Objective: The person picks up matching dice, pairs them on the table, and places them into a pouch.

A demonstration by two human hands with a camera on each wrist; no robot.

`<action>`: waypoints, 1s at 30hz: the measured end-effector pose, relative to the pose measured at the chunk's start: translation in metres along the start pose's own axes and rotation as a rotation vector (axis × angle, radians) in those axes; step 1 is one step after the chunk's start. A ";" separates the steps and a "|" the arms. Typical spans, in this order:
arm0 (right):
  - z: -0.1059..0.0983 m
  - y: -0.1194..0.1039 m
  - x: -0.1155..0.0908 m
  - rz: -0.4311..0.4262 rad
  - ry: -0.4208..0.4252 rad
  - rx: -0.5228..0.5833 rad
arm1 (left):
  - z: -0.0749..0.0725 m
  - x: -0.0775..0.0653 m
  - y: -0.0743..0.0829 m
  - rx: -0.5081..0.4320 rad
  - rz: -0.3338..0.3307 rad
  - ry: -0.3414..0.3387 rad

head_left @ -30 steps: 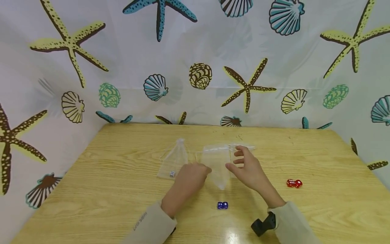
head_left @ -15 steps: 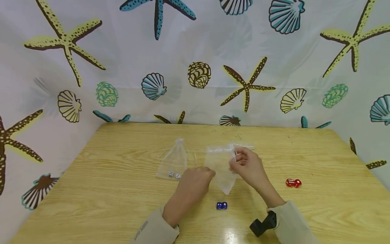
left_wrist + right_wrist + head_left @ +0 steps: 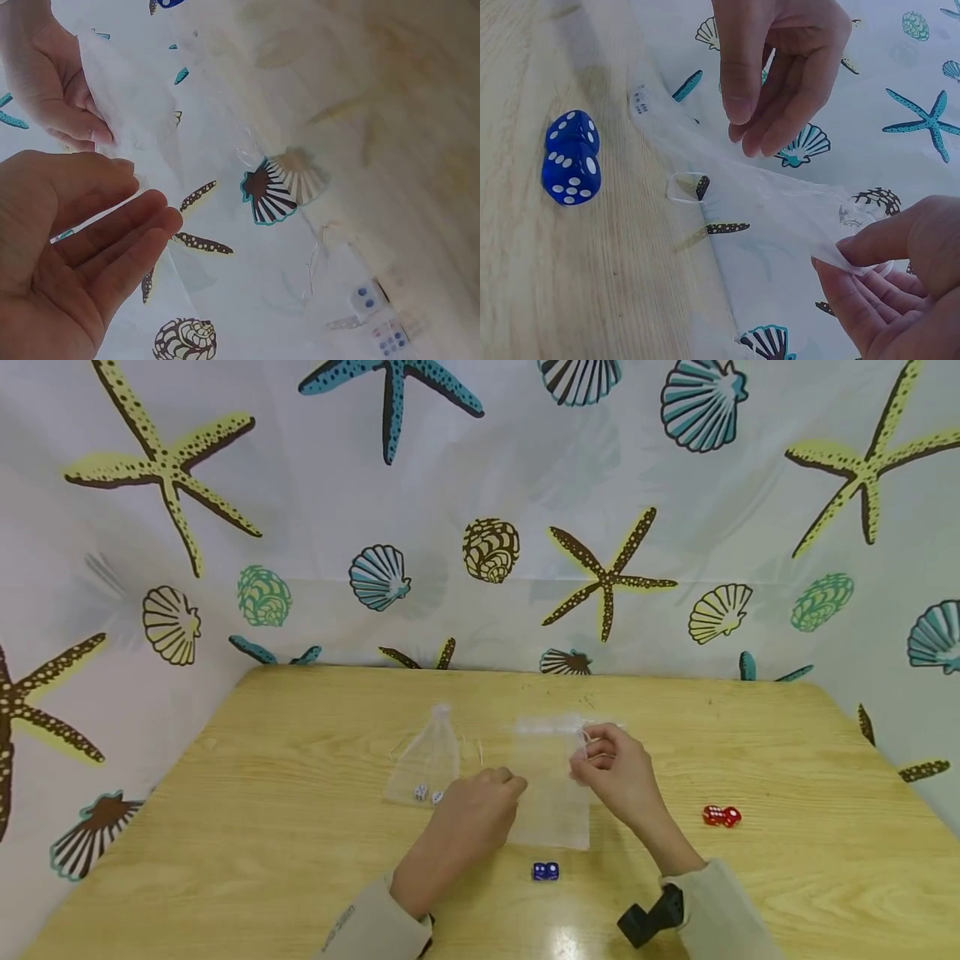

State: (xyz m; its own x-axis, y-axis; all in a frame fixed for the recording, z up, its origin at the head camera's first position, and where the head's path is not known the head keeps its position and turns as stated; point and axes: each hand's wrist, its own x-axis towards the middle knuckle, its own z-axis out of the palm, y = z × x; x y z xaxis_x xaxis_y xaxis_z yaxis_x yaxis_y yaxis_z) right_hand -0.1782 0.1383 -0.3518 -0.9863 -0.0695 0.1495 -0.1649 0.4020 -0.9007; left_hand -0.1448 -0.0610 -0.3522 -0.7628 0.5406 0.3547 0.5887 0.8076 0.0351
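My right hand (image 3: pixel 622 777) pinches the upper right edge of a sheer white drawstring pouch (image 3: pixel 551 814), which hangs spread out over the table. In the right wrist view, thumb and forefinger grip the thin fabric (image 3: pixel 765 202). By the pouch's left side is my left hand (image 3: pixel 480 810); its fingers are loosely bent, with nothing between them in the left wrist view. Two blue dice (image 3: pixel 545 871) lie side by side nearer to me. On the left, a second sheer pouch (image 3: pixel 431 752) lies flat with white dice (image 3: pixel 422 792) showing through, partly beside my left forearm.
Two red dice (image 3: pixel 722 816) lie to the right on the wooden table (image 3: pixel 247 843). Thin drawstring ends (image 3: pixel 481 752) stick out between the pouches. A white cloth (image 3: pixel 480 460) printed with starfish and shells hangs behind and at the sides.
My right fingers have closed onto the pouch's edge. Its pointed lower end has dropped open into a straight bottom edge. Both white dice show in the left pouch, where one showed earlier.
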 end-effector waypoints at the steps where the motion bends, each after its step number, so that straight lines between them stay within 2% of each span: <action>1: 0.000 0.000 0.000 0.004 -0.001 0.001 | 0.000 0.000 -0.001 -0.023 -0.021 -0.013; 4: -0.001 -0.001 -0.001 0.005 0.002 0.005 | -0.002 -0.001 -0.004 -0.100 -0.085 -0.006; 11: -0.005 -0.008 -0.002 0.002 0.004 0.020 | -0.008 -0.001 -0.019 -0.167 -0.212 0.150; 14: -0.006 -0.011 -0.004 -0.006 0.000 0.025 | -0.011 0.001 -0.026 -0.230 -0.283 0.203; 17: -0.005 -0.013 -0.006 -0.026 -0.011 0.033 | -0.012 0.002 -0.033 -0.370 -0.359 0.234; 20: -0.003 -0.016 -0.008 -0.048 -0.032 0.051 | -0.010 0.002 -0.038 -0.519 -0.412 0.233; 26: -0.001 -0.019 -0.012 -0.077 -0.064 0.076 | -0.005 0.002 -0.044 -0.777 -0.489 0.167; 30: 0.001 -0.020 -0.013 -0.091 -0.073 0.077 | -0.005 0.004 -0.042 -1.050 -0.490 0.116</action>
State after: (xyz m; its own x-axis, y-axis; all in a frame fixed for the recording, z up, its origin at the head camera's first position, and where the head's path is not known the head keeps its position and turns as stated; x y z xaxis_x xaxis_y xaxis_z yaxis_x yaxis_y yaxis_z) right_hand -0.1621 0.1305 -0.3356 -0.9639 -0.1704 0.2047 -0.2506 0.3197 -0.9138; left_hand -0.1715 -0.0942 -0.3472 -0.9731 0.1555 0.1703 0.2110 0.3026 0.9295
